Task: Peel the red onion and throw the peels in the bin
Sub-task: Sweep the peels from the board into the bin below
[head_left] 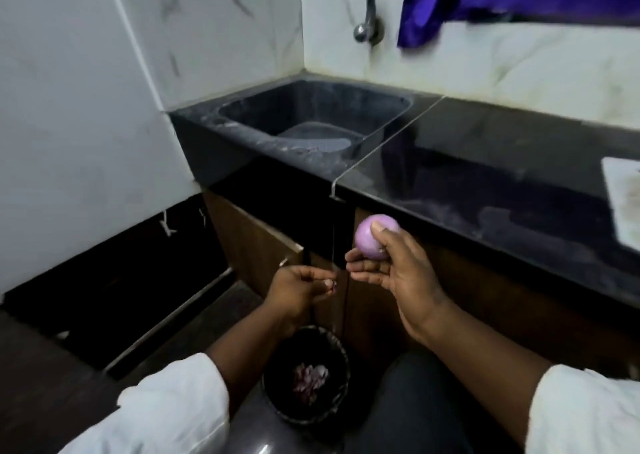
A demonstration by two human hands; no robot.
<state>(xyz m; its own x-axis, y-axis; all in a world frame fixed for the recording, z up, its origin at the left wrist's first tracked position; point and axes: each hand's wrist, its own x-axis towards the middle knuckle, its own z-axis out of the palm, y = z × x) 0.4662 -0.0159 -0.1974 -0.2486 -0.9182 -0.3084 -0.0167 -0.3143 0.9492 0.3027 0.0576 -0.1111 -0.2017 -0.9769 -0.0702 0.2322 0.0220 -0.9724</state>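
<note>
- Fingers [375, 228] of the right hand [398, 266] wrap around the red onion [372, 240], peeled pale purple, held in front of the black counter [485, 163] edge.
- Left hand [298, 285] curls loosely, thumb and fingertips pinching a small dark scrap of peel [333, 284].
- Below the left hand, the black bin [277, 408] on the floor holds purple peels [310, 379].
- Sink [242, 107] sits behind, left of the counter.

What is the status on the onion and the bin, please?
Right hand holds the onion, mostly peeled. Left hand pinches a small scrap above the bin. Peels already in bin. Nothing in the way.
</note>
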